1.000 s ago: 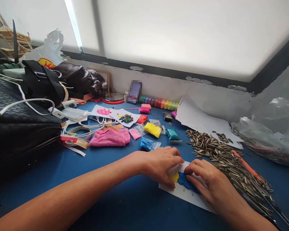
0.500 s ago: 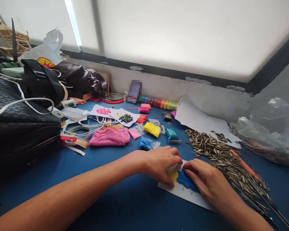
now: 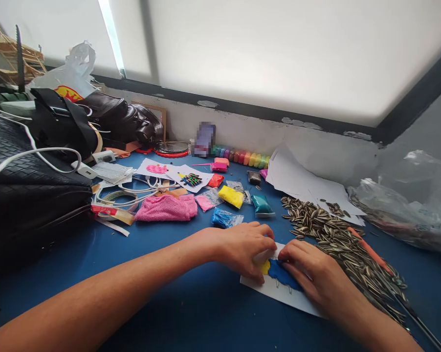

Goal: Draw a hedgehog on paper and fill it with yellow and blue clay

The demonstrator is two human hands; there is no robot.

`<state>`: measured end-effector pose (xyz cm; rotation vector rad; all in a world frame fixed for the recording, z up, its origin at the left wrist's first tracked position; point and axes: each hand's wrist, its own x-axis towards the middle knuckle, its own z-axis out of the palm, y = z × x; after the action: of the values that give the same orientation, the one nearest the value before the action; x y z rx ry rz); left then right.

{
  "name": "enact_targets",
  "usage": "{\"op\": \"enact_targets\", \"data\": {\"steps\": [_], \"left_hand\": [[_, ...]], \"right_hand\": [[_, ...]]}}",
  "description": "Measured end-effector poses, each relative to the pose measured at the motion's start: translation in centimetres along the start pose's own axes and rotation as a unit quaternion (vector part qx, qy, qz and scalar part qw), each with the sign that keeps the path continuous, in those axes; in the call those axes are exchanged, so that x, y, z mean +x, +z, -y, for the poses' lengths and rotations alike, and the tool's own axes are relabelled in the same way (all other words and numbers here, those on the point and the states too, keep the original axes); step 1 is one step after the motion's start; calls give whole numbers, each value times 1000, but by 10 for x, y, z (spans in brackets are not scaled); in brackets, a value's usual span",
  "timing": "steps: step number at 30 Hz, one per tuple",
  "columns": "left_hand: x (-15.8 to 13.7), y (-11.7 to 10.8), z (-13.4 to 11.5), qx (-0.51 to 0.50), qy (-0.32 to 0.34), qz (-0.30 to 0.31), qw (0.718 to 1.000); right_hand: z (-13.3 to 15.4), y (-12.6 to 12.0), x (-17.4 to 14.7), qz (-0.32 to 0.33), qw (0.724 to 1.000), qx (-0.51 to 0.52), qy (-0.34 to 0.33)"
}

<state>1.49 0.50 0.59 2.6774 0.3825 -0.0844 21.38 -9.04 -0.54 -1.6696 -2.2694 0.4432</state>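
Observation:
A white sheet of paper (image 3: 264,289) lies on the blue table, with flat blue clay (image 3: 279,274) and a smaller patch of yellow clay (image 3: 265,267) on it. Short drawn legs show below the blue. My left hand (image 3: 244,252) rests on the sheet's left side, thumb and fingers curved apart around the yellow end, holding nothing. On the other side my right hand (image 3: 314,271) bends over the blue clay, its thumb and fingertips closed at the clay's upper edge. That hand covers the clay's right end.
Sunflower seeds (image 3: 338,239) lie heaped right of my hands, with an orange-handled tool (image 3: 370,252) among them. Clay packets, blue (image 3: 226,218), yellow (image 3: 231,196) and teal (image 3: 262,206), lie beyond. A pink cloth (image 3: 166,208), white cables (image 3: 128,195) and a black bag (image 3: 33,195) are leftward.
Both hands stay at the clay in nearly the same pose. The whole view has shifted very slightly; nothing was visibly picked up or let go.

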Motion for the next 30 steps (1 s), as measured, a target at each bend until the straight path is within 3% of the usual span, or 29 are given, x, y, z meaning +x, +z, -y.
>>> {"op": "enact_targets", "data": {"steps": [11,20,30], "left_hand": [[-1,-2,-1,11,0,6,1000],[-1,1,2,-1,11,-3,1000],[0,1,3,-3,21,-6,1000]], "right_hand": [[1,4,2,-75,992,46,91],[6,-3,4,-120,979,112,121],[5,-9,2,-192,940,232,162]]}}
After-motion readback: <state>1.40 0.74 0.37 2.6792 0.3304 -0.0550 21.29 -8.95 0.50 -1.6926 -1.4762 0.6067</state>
